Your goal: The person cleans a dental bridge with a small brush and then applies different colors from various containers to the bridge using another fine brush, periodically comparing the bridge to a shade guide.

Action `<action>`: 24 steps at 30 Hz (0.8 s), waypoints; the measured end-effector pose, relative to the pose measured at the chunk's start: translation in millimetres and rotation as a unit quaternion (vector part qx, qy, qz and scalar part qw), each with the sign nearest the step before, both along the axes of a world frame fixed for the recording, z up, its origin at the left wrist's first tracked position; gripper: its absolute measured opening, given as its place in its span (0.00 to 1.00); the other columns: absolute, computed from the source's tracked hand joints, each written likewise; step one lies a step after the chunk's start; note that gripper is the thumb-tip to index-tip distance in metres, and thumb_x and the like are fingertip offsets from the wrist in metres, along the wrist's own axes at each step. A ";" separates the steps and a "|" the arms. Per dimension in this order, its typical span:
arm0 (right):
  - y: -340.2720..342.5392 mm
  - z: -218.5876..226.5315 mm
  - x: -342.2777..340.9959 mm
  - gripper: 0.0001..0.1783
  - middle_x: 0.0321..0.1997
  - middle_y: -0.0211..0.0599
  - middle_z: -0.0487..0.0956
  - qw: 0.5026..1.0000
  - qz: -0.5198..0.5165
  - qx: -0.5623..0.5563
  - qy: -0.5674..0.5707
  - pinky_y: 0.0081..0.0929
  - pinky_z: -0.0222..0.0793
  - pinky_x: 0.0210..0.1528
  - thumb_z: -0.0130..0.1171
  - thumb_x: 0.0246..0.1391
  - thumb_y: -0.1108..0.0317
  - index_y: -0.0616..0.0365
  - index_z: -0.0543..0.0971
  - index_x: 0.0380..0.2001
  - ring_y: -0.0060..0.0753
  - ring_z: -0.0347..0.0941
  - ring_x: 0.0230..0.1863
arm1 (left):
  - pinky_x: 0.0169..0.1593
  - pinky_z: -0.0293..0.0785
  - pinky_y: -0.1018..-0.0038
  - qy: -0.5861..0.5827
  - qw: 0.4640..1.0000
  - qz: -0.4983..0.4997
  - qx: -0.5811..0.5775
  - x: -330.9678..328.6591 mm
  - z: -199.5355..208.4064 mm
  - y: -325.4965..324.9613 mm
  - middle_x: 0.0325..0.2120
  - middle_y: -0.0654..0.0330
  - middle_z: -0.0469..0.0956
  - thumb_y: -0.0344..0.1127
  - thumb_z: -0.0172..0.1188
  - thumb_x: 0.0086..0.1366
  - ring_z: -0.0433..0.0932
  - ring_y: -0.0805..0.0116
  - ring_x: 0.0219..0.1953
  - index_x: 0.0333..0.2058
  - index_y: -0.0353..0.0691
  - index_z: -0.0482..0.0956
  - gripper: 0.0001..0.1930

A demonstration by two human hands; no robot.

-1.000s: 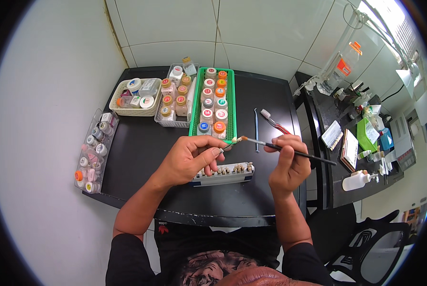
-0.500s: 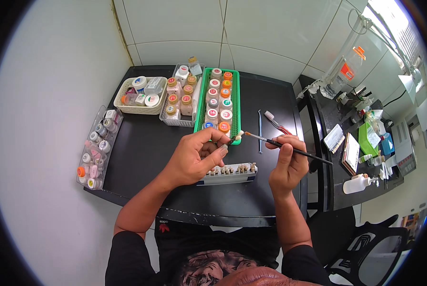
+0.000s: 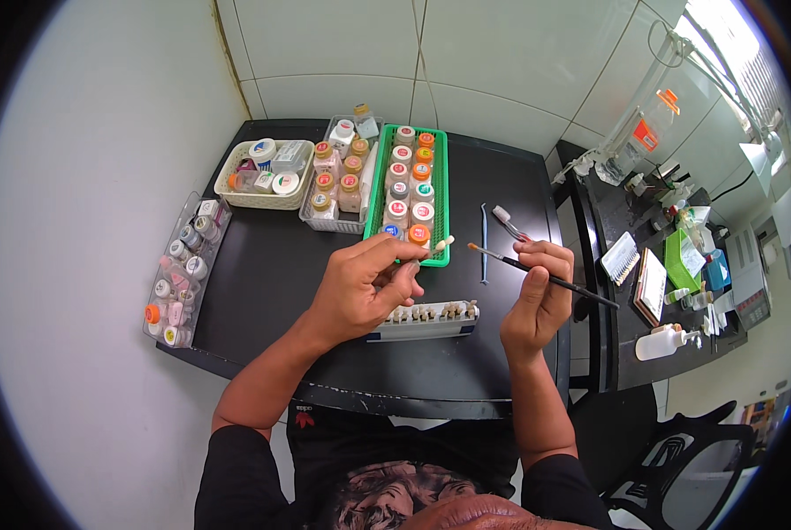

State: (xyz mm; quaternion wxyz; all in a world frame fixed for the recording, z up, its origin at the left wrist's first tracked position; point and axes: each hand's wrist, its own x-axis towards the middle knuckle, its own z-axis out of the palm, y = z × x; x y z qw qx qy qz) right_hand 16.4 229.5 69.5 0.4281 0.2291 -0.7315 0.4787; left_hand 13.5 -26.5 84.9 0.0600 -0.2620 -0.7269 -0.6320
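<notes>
Between the thumb and fingers of my left hand is a tooth shade tab, its pale tooth-shaped tip pointing right over the green basket's near edge. My right hand grips a thin dark-handled paintbrush. The brush's orange-brown tip points left toward the tab, with a small gap between them. Below my left hand stands a white shade guide holder with a row of several tooth-coloured tabs, its left end partly hidden by that hand.
A green basket holds several capped bottles. Left of it are a clear bin, a cream basket and a clear tray of jars. A blue tool and a toothbrush lie right; a cluttered side table stands beyond.
My left hand has turned slightly, and the tab's tip has shifted a little right and up. The brush tip has moved right, away from the tab.
</notes>
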 end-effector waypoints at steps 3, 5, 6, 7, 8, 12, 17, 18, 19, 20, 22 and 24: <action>-1.5 -6.6 -14.4 0.13 0.48 0.52 0.82 1.000 -0.004 -0.009 0.008 0.38 0.76 0.57 0.51 0.79 0.70 0.67 0.80 0.42 0.42 0.81 0.52 | 0.39 0.90 0.76 0.004 1.000 0.002 -0.013 -11.3 -3.9 -1.0 0.41 0.55 0.83 0.23 0.59 0.78 0.92 0.68 0.39 0.53 0.28 0.85 0.11; -5.0 4.4 -16.6 0.09 0.50 0.51 0.83 0.999 0.034 -0.028 0.019 0.33 0.78 0.52 0.52 0.76 0.76 0.68 0.81 0.47 0.37 0.82 0.48 | 0.42 0.90 0.74 0.045 0.999 -0.006 -0.013 -12.9 4.5 -0.7 0.41 0.55 0.84 0.23 0.60 0.77 0.92 0.68 0.42 0.53 0.29 0.86 0.11; -4.0 5.3 -10.1 0.09 0.51 0.50 0.83 0.999 0.043 -0.030 0.009 0.32 0.78 0.50 0.54 0.75 0.78 0.69 0.81 0.49 0.35 0.82 0.46 | 0.44 0.91 0.74 0.066 0.998 -0.014 -0.008 -12.8 7.1 -1.2 0.42 0.55 0.84 0.23 0.61 0.77 0.91 0.68 0.43 0.54 0.29 0.87 0.11; -4.8 3.4 -7.3 0.09 0.51 0.50 0.83 0.998 0.047 -0.032 -0.004 0.32 0.78 0.50 0.54 0.75 0.78 0.69 0.81 0.49 0.35 0.82 0.46 | 0.44 0.91 0.74 0.053 0.999 -0.010 -0.009 -16.5 3.3 -1.1 0.42 0.55 0.84 0.23 0.61 0.77 0.91 0.68 0.43 0.54 0.29 0.87 0.11; -5.7 1.2 -9.4 0.09 0.51 0.49 0.84 0.999 0.047 0.001 -0.027 0.31 0.77 0.49 0.57 0.73 0.78 0.69 0.81 0.52 0.34 0.81 0.44 | 0.46 0.91 0.73 0.098 0.995 -0.011 0.008 -22.3 -0.5 -0.4 0.43 0.55 0.84 0.23 0.63 0.76 0.91 0.67 0.44 0.54 0.31 0.87 0.11; -15.8 -1.8 -9.5 0.15 0.51 0.48 0.86 0.993 0.095 0.055 -0.031 0.29 0.75 0.45 0.68 0.67 0.78 0.69 0.82 0.55 0.30 0.79 0.42 | 0.48 0.91 0.72 0.219 0.973 -0.006 -0.070 -22.8 0.3 -7.7 0.45 0.54 0.84 0.22 0.68 0.72 0.92 0.66 0.44 0.54 0.36 0.89 0.14; -25.7 -5.7 0.1 0.17 0.42 0.47 0.89 0.993 0.099 0.061 -0.009 0.30 0.77 0.44 0.72 0.58 0.86 0.68 0.84 0.51 0.34 0.82 0.37 | 0.47 0.87 0.69 0.222 0.970 -0.008 -0.098 -15.2 -1.3 -10.4 0.44 0.55 0.84 0.22 0.71 0.67 0.88 0.62 0.44 0.53 0.40 0.90 0.16; -26.5 -5.5 0.9 0.17 0.42 0.47 0.89 0.993 0.101 0.061 -0.009 0.30 0.77 0.44 0.72 0.58 0.86 0.68 0.84 0.51 0.34 0.82 0.37 | 0.48 0.85 0.68 0.204 0.974 -0.016 -0.102 -14.3 0.1 -10.9 0.43 0.55 0.84 0.22 0.71 0.66 0.87 0.60 0.44 0.52 0.40 0.90 0.16; -27.4 -5.5 2.0 0.17 0.43 0.47 0.89 0.993 0.097 0.066 -0.004 0.30 0.77 0.44 0.71 0.58 0.85 0.68 0.84 0.51 0.35 0.82 0.37 | 0.49 0.83 0.67 0.185 0.977 -0.026 -0.106 -13.7 2.0 -11.4 0.43 0.56 0.84 0.22 0.71 0.65 0.86 0.59 0.44 0.52 0.40 0.90 0.16; -28.2 -5.6 2.8 0.17 0.43 0.47 0.89 0.993 0.093 0.070 0.001 0.30 0.78 0.44 0.71 0.59 0.85 0.68 0.84 0.51 0.35 0.82 0.38 | 0.49 0.83 0.67 0.186 0.976 -0.026 -0.107 -14.2 5.3 -14.7 0.43 0.56 0.84 0.22 0.71 0.65 0.86 0.59 0.44 0.52 0.40 0.90 0.16; -28.1 -1.2 2.3 0.17 0.43 0.46 0.89 0.994 0.080 0.074 0.004 0.31 0.78 0.44 0.71 0.59 0.84 0.68 0.85 0.52 0.36 0.83 0.38 | 0.52 0.81 0.67 0.171 0.972 -0.050 -0.150 -17.4 14.1 -27.5 0.43 0.56 0.85 0.21 0.68 0.66 0.85 0.60 0.45 0.50 0.38 0.88 0.14; -24.3 -0.4 0.5 0.17 0.42 0.46 0.89 0.995 0.067 0.074 0.007 0.31 0.78 0.44 0.71 0.59 0.84 0.68 0.85 0.52 0.37 0.83 0.38 | 0.53 0.81 0.67 0.155 0.979 -0.043 -0.128 -20.5 17.7 -39.1 0.43 0.56 0.85 0.21 0.68 0.67 0.86 0.62 0.46 0.49 0.36 0.87 0.13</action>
